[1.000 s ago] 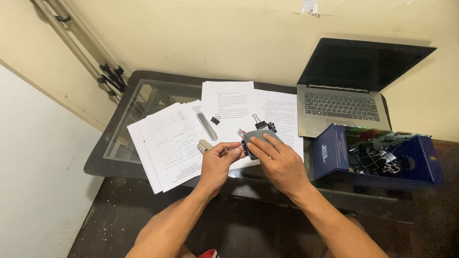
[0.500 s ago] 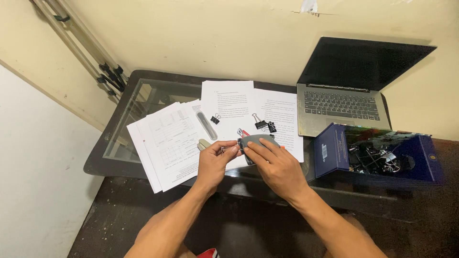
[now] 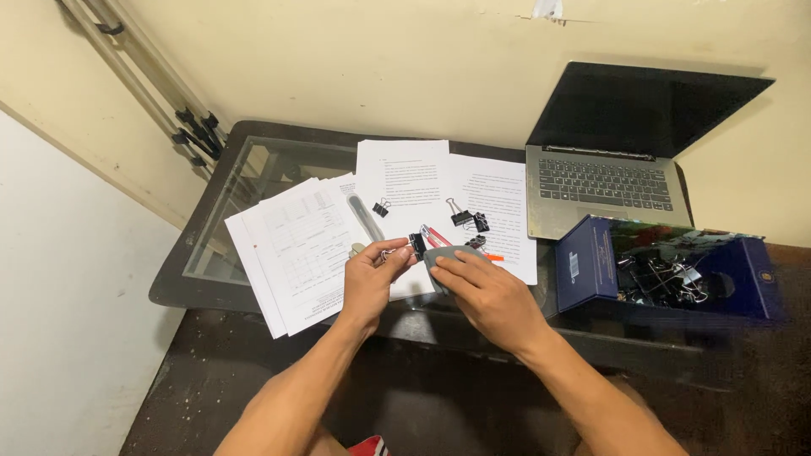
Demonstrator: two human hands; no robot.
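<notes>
Now, line by line, what sits before you:
Left hand: your left hand point(image 3: 369, 279) has thumb and forefinger pinched together on a small black binder clip point(image 3: 416, 245), held just above the papers.
Right hand: your right hand point(image 3: 488, 291) lies flat over a grey pouch point(image 3: 448, 253), fingers together and pressing on it; whether they curl under it, you cannot tell.
Clip and pouch: the binder clip is at the pouch's left end, touching or nearly so; both are over the near edge of the white sheets point(image 3: 405, 181).
Nearby on the sheets: two more black clips point(image 3: 470, 219) beyond the pouch, one small clip point(image 3: 381, 209) to the left, a grey pen-like case point(image 3: 365, 218) beside it.
Left stack: printed forms point(image 3: 291, 253), fanned, on the glass-topped table point(image 3: 245, 181).
Right side: an open blue box point(image 3: 587, 266) full of binder clips, with an open laptop point(image 3: 604, 181) behind it.
</notes>
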